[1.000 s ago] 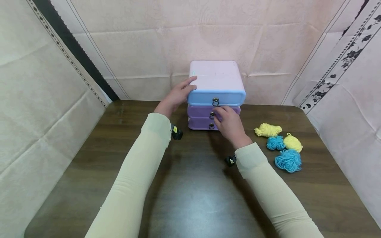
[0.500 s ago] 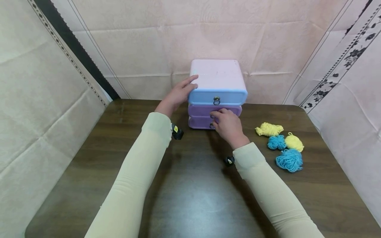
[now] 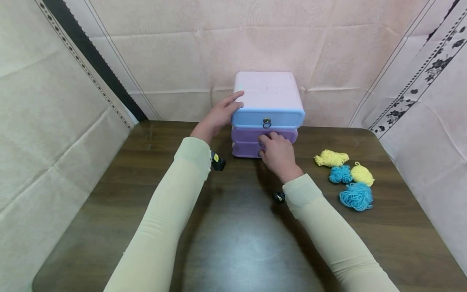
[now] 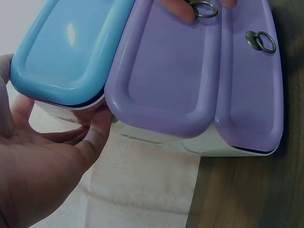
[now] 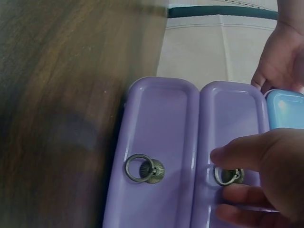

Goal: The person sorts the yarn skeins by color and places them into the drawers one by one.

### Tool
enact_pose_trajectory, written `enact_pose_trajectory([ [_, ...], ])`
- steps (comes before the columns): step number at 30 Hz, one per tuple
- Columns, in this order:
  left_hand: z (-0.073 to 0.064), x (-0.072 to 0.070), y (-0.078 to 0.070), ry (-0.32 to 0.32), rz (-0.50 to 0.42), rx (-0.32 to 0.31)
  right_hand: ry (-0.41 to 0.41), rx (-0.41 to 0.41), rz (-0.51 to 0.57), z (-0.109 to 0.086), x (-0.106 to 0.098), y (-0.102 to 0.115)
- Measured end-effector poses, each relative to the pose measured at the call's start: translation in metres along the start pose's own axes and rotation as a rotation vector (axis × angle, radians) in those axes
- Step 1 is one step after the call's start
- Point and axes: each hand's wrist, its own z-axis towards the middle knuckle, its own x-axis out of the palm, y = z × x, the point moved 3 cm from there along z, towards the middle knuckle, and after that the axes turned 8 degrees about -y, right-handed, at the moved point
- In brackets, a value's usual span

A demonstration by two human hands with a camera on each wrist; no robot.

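Note:
A small three-tier drawer box (image 3: pixel 270 90) stands against the back cloth, with a white top, one blue drawer (image 4: pixel 66 52) and two purple drawers below it. My left hand (image 3: pixel 219 116) rests against its upper left side, fingertips on the top edge; in the left wrist view the thumb touches the white side below the blue drawer. At the middle purple drawer (image 4: pixel 164 71), my right hand (image 3: pixel 279 155) has its thumb and fingers spread on either side of the brass ring pull (image 5: pixel 229 175). A gap shows between the digits and the ring. The lower ring pull (image 5: pixel 146 170) hangs free.
Two blue yarn skeins (image 3: pixel 356 196) and two yellow yarn skeins (image 3: pixel 331 158) lie on the brown wooden table (image 3: pixel 233 243), right of the box. Pale cloth (image 3: pixel 270 44) stands behind the table and along both sides.
My right hand has shifted slightly down and left, from above the middle ring pull to around it. My left hand keeps its place on the box.

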Motion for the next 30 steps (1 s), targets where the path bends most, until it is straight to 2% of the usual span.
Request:
enact_pose_trajectory([
  [8,0.0005,-0.0002,-0.0001,-0.008,0.025,-0.001,-0.037,0.036,0.086,-0.0013,0.0047,0.0011],
  [15,-0.0006,0.0004,-0.0016,-0.011,0.011,-0.002,-0.062,0.023,0.16,-0.0018,0.0044,0.0017],
  [30,0.0023,0.002,0.001,-0.021,0.004,0.003,0.035,0.087,0.23,-0.0044,-0.0019,0.001],
])
